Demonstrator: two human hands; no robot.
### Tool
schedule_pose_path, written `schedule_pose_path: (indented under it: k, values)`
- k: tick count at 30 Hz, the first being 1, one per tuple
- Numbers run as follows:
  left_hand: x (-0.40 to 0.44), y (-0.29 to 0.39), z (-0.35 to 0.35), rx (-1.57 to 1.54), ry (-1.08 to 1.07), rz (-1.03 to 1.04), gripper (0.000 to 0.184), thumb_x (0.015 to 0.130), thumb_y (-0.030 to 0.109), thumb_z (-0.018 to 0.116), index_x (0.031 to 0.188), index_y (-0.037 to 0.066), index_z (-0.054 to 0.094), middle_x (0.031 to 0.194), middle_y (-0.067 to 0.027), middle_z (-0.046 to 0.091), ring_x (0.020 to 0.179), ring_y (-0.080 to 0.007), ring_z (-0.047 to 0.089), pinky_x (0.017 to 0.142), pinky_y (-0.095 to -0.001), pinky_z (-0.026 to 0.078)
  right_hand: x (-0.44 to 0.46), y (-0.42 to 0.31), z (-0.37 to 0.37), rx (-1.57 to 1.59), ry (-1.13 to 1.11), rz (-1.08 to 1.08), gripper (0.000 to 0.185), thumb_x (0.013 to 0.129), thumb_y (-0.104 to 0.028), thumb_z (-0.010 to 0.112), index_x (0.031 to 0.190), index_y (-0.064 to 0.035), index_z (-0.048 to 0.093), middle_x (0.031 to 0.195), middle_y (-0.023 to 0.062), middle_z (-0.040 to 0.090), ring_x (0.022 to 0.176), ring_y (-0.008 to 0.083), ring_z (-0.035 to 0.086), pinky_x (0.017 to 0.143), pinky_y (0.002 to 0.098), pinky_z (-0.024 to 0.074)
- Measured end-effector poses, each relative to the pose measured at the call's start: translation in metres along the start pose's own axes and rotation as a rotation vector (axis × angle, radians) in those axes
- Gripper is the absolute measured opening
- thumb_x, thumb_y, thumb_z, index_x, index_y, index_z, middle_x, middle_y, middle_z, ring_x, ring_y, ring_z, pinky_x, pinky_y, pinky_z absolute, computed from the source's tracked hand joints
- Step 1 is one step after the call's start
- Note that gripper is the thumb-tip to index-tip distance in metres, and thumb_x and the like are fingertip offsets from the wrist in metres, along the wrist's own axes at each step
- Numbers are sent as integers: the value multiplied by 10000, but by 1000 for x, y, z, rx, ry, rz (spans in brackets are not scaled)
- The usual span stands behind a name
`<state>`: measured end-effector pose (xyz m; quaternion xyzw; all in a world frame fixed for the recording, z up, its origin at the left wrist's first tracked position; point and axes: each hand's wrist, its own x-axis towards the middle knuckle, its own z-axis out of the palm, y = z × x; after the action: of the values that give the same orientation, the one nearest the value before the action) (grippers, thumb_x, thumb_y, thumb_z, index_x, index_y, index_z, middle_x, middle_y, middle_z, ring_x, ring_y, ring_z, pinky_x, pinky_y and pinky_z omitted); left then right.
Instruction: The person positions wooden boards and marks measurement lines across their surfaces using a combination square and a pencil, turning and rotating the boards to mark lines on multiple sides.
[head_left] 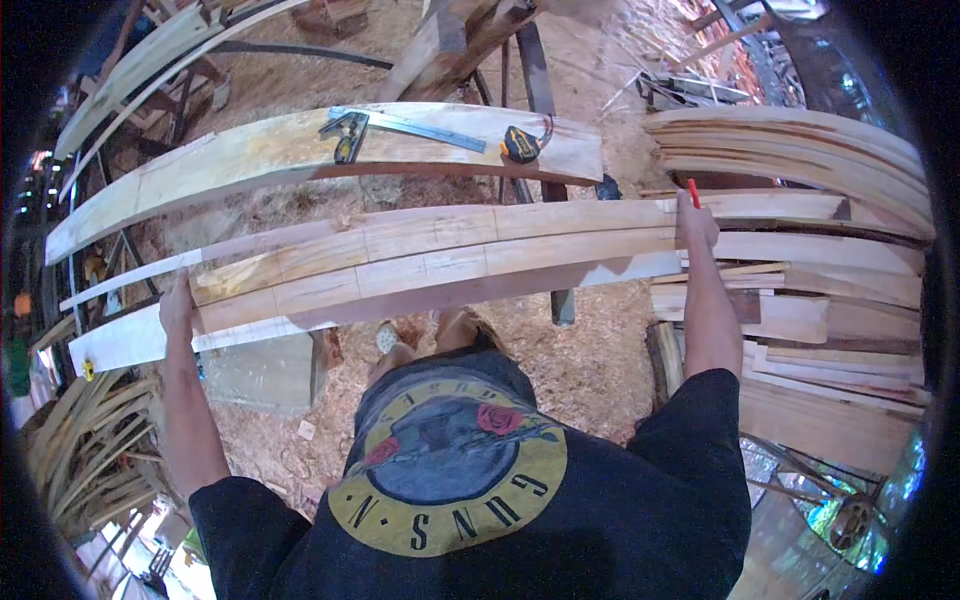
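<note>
A pale wooden board [430,232] with pencil lines across it lies between my hands, over a wider plank [130,340]. My left hand [177,308] is closed around the board's left end, its fingertips mostly hidden. At the opposite end, my right hand [697,225] grips the board, and a red pencil or marker [694,193] sticks up from between its fingers. Beyond, a curved beam [250,150] carries a combination square [410,128] and a black and yellow tape measure [521,145].
Stacked curved planks [800,155] and offcuts [790,315] lie on the right. Bundled wood strips [95,450] fill the lower left, near a pale block [260,375]. Shavings cover the ground [590,370]. Dark metal supports [535,70] stand under the beams.
</note>
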<state>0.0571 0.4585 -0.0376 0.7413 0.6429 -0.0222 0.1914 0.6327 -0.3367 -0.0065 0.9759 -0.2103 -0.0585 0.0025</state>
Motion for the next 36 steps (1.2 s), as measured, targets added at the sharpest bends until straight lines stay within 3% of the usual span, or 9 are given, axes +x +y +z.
schedule_pose_path:
  k: [6,7,10,14,24,36]
  values:
    - [3,-1,0,90,11,57,817,841,737,487,1220,46,705,1210,-233,686,1202,-398,607,1029,-451,423,0,0,8,20,30,-3,916,777,-778,574,1203,28,667,1222,248,679,1151,395,653,976,482,502]
    - [-8,11,-2,145,29,13,738,856,654,463,1184,45,721,1192,-240,691,1167,-408,624,1013,-462,434,0,2,10,38,23,-4,910,780,-771,574,1204,29,666,1216,251,679,1143,393,658,969,484,505]
    - [-20,25,0,196,120,-6,686,851,586,450,1161,42,729,1191,-247,689,1144,-420,633,999,-478,445,1,0,13,74,29,4,893,791,-752,572,1199,37,666,1202,261,682,1125,387,666,952,486,511]
    - [-41,41,-6,129,147,-24,680,866,561,421,1133,18,732,1178,-253,691,1146,-424,635,990,-492,456,-9,-5,12,75,56,34,882,803,-734,562,1174,58,670,1189,268,684,1120,388,668,945,486,512]
    - [-11,20,5,253,175,-96,735,937,574,334,1190,-10,702,1224,-255,672,1168,-427,625,1010,-499,451,-26,-7,15,101,118,-9,862,805,-722,547,1076,82,699,1121,281,701,1056,413,687,901,504,528]
    - [-33,26,0,226,165,-55,752,936,613,352,1209,-4,685,1238,-268,661,1184,-435,610,1007,-508,441,-37,-10,16,74,172,-43,853,846,-709,497,1129,77,672,1116,297,692,1080,448,663,941,519,506]
